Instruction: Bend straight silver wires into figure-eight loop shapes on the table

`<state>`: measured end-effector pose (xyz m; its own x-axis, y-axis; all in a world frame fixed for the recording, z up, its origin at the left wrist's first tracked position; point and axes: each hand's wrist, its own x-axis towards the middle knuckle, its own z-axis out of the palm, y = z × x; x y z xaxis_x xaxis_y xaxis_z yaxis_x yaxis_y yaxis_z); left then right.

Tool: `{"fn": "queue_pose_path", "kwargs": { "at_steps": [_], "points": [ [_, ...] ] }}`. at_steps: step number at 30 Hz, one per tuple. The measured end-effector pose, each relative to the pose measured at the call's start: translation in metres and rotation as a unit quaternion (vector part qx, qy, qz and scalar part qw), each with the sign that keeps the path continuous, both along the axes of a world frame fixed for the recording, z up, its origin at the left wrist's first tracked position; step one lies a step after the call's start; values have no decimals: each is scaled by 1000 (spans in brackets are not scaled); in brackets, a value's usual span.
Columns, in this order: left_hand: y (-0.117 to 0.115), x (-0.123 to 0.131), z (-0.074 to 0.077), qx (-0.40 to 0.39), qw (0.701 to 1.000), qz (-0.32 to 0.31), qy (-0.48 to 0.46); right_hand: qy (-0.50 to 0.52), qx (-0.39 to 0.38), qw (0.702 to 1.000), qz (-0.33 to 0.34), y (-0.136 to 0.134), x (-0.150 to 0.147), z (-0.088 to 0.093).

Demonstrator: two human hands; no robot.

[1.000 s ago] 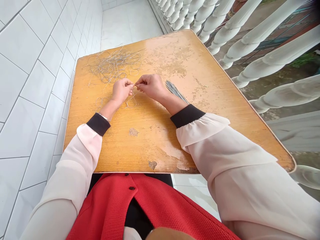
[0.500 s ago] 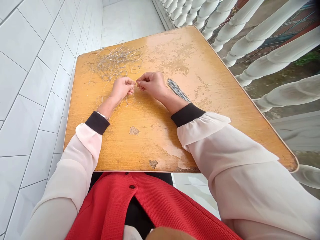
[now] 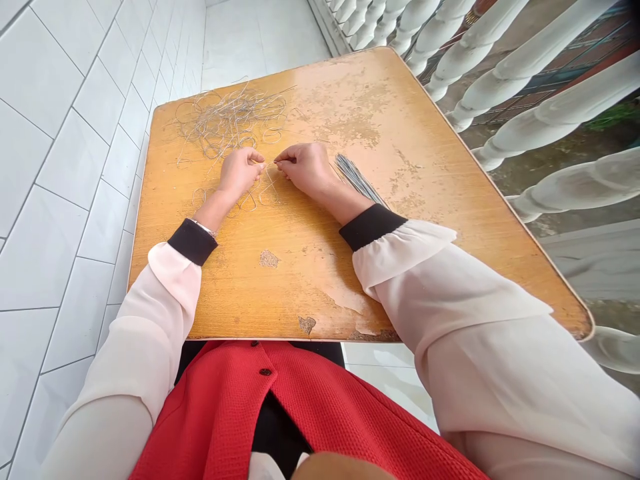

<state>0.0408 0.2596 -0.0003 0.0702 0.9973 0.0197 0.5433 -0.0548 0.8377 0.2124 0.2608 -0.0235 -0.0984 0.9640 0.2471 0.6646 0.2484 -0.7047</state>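
Observation:
My left hand (image 3: 241, 171) is closed in a pinch on a thin wire (image 3: 271, 179), part of which slants down from the fingertips over the table. Just to its right, my right hand (image 3: 306, 167) is also pinched, apparently on the same wire; a small gap separates the two sets of fingertips. Curled wire loops (image 3: 249, 200) lie under and beside the left hand. Beyond the hands spreads a tangled heap of silvery wires (image 3: 233, 120). A bundle of straight grey wires (image 3: 357, 177) rests by my right wrist, partly covered by the forearm.
Everything lies on a worn wooden table (image 3: 300, 287) with peeled patches. A white tiled wall (image 3: 65, 220) runs along the left. White balusters (image 3: 540, 127) stand close on the right side.
My fingertips have drawn slightly apart, the left hand shifting a little to the left. The heap and the straight bundle stay where they were.

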Motion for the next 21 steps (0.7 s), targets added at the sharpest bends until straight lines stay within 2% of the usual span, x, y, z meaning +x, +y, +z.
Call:
{"fn": "queue_pose_path", "kwargs": {
  "at_steps": [6,12,18,21],
  "points": [
    [-9,-15,7,77,991,-50,101,-61,50,996,32,14,1,-12],
    [-37,-30,10,70,979,-102,163,-77,57,994,43,20,7,-17],
    [-55,-38,5,120,954,-123,246,-86,51,994,34,-5,18,-1],
    [-60,-35,3,175,927,-168,286,-93,64,992,55,-23,24,0]
  ]
}}
